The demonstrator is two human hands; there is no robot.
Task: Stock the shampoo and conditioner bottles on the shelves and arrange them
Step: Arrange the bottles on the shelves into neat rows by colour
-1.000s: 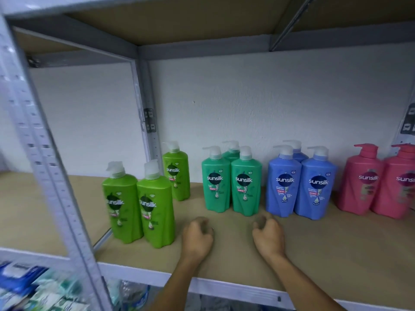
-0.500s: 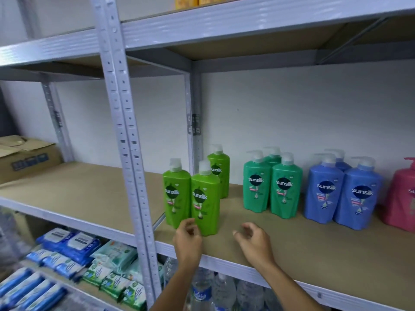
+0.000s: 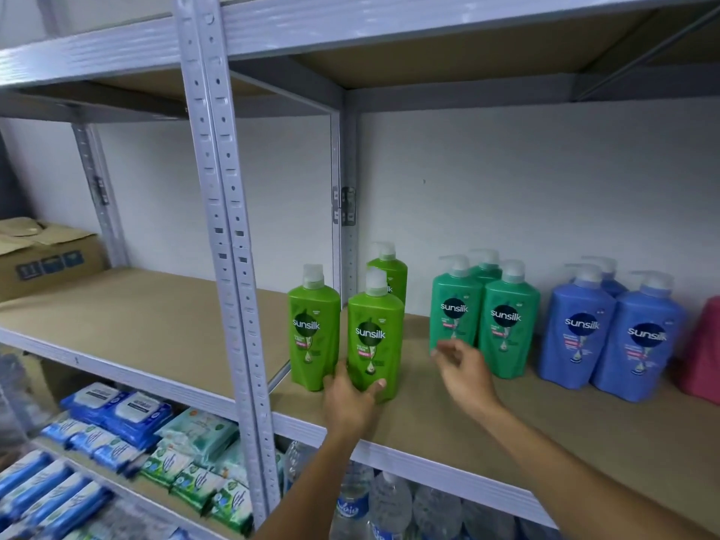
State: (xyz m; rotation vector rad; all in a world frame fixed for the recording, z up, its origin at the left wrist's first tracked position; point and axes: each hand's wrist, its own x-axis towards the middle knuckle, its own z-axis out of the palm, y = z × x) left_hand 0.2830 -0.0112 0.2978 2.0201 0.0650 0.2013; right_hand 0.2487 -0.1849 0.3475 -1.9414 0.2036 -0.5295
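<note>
Left hand [image 3: 352,399] wrapped round the base of the front light-green bottle [image 3: 374,337], thumb on its face, near the shelf [image 3: 448,415] edge. Right hand [image 3: 465,374] loose and spread, blurred, holding nothing, just before the teal bottles [image 3: 485,317]. Risk: tall pump bottle gripped low, likely to tip against its neighbour or off the front lip if shoved fast. Counted left to right: three light-green, three teal, three blue bottles [image 3: 613,333], one pink bottle [image 3: 703,352] cut off.

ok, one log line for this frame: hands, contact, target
left hand: grips front lime-green bottle | right hand: open, free, near teal bottle
</note>
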